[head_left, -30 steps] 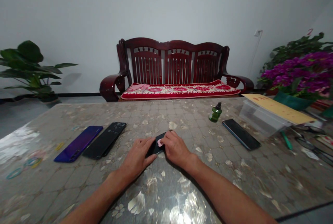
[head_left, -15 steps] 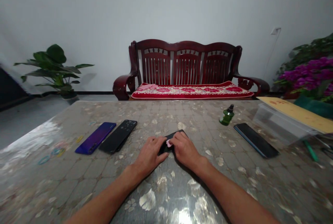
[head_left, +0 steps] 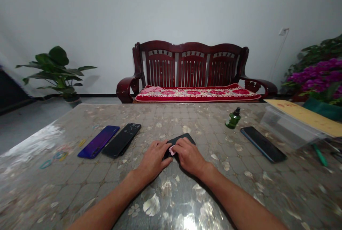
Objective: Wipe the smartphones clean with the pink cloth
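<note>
A dark phone (head_left: 190,137) lies on the table between my hands, partly covered by them. My left hand (head_left: 155,157) grips its left end, thumb on the near edge and fingers on the far edge. Pinched in the fingers of my right hand (head_left: 189,154) is a small pink cloth (head_left: 171,150), pressed against the phone's surface. To the left lie a purple-blue phone (head_left: 98,142) and a black phone (head_left: 122,140), side by side. Another dark phone (head_left: 263,143) with a blue edge rests on the right.
A green bottle (head_left: 233,118) with a black top stands at the back right. Beside it is a clear plastic box (head_left: 291,124) under a yellow sheet (head_left: 304,114). A green-handled tool (head_left: 320,155) lies nearby. Several coloured bands (head_left: 46,164) are on the left. A wooden bench (head_left: 192,67) stands behind the table.
My right hand has shifted slightly down on the phone with the pink cloth, which has moved a little to the left. More of the phone's right end shows. My left hand stays in place.
</note>
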### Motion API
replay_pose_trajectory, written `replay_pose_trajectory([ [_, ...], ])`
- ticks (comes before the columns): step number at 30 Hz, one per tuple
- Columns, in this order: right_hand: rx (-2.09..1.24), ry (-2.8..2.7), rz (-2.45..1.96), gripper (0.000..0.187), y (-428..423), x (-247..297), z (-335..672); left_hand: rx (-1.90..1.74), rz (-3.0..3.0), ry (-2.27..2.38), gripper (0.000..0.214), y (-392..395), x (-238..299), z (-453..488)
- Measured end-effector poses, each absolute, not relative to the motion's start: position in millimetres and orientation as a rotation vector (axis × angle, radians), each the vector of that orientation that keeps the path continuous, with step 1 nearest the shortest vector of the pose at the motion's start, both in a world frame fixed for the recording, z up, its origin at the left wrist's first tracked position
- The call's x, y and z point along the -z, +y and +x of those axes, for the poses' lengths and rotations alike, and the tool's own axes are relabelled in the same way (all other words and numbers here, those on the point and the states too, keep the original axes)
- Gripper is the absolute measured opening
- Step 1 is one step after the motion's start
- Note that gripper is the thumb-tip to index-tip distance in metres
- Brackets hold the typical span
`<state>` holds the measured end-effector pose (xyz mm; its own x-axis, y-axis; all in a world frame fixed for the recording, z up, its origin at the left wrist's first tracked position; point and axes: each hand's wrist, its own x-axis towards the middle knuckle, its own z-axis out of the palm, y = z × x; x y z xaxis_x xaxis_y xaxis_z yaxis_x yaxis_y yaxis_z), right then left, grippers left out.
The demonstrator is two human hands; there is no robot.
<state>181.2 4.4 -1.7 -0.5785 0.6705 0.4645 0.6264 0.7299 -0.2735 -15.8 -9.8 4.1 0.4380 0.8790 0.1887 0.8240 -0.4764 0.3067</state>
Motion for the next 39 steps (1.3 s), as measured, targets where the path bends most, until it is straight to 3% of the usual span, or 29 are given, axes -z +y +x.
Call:
replay_pose_trajectory([
  [9, -0.011, -2.162, -1.332, 0.025, 30.9, 5.6, 212.8, -0.585, 2.342, 1.504, 0.052, -10.9, -9.4, -21.2],
  [18, -0.076, -2.379, -1.044, 0.026, 11.3, 2.6, 188.8, -0.492, 2.418, 1.545, 0.047, -12.9, -11.0, -20.4],
  [26, -0.196, -2.002, -1.301, 0.029, 32.8, 5.1, 209.7, -0.133, 2.728, 1.56, 0.039, -14.1, -17.0, -11.6],
  [33, -0.207, -1.666, -1.183, 0.028, 37.4, -8.1, 214.7, -0.101, 2.668, 1.61, 0.03, -0.5, -22.8, -13.7],
  [39, -0.092, -1.787, -1.099, 0.03, 30.8, -9.2, 207.8, -0.124, 2.614, 1.648, 0.031, 4.8, -22.3, -14.9],
])
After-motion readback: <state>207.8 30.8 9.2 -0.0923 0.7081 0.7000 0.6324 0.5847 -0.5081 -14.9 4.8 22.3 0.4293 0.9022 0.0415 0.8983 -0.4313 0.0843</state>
